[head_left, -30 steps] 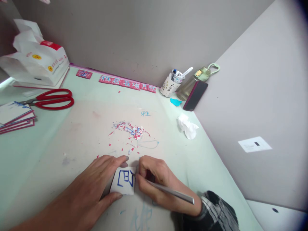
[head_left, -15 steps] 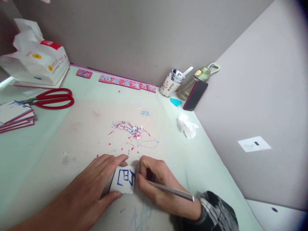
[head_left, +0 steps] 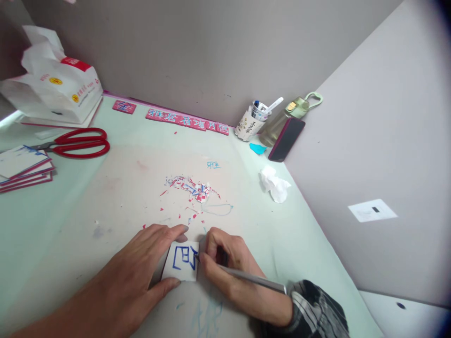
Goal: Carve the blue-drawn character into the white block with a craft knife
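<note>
A small white card point(head_left: 174, 267) lies on the work surface with a blue handwritten character on its face. My left hand point(head_left: 141, 267) holds it down, thumb along the near edge and fingertips at the far edge. Gripped in my right hand point(head_left: 229, 267) is a slim silver pen-like tool point(head_left: 253, 279), its shaft slanting back toward the wrist. Its dark pointed tip meets the right part of the blue character; whether it is a pen or a knife I cannot tell.
Red and white paper scraps point(head_left: 190, 185) lie beyond my hands. Red-handled scissors point(head_left: 82, 143) and stacked cards point(head_left: 24, 166) are at left, near a tissue pack point(head_left: 70, 89). Lettered red strips point(head_left: 186, 121), a pen cup point(head_left: 250, 122), bottle point(head_left: 273, 126), phone point(head_left: 287, 140) and crumpled tissue point(head_left: 275, 184) stand farther off.
The tool's tip has come into sight on the card's right side as my right hand shifted very slightly. My left hand keeps its hold, and the view has moved a little.
</note>
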A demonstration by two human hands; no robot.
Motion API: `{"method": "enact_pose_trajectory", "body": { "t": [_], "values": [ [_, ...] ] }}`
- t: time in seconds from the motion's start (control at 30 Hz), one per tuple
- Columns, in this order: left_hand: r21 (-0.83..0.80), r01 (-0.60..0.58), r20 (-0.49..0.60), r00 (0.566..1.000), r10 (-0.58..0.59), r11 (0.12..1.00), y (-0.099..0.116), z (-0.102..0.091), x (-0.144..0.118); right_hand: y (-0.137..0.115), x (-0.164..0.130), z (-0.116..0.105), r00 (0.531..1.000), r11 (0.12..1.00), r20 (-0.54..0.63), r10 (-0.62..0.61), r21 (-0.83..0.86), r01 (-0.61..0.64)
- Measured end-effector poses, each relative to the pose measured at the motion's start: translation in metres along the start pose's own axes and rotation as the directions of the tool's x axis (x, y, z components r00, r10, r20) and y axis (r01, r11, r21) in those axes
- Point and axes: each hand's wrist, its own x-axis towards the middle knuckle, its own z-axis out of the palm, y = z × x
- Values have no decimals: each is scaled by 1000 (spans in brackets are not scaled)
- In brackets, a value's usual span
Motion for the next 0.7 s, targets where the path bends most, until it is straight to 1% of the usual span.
{"method": "enact_pose_trajectory", "body": {
  "t": [0.17,0.37,0.57,0.7],
  "values": [
    [0,8,-8,1000,-8,1000,2,-2,1,0,-1,2,1000,1000,-9,18,20,-17],
    [22,-13,13,1000,12,1000,3,-3,3,-1,-3,3,1000,1000,-20,24,15,-23],
    [46,-18,16,1000,17,999,3,-1,2,0,-4,4,1000,1000,-23,3,13,-3],
    [57,-19,9,1000,19,998,2,-2,2,0,-5,4,1000,1000,-20,-14,-26,14]
  ]
}}
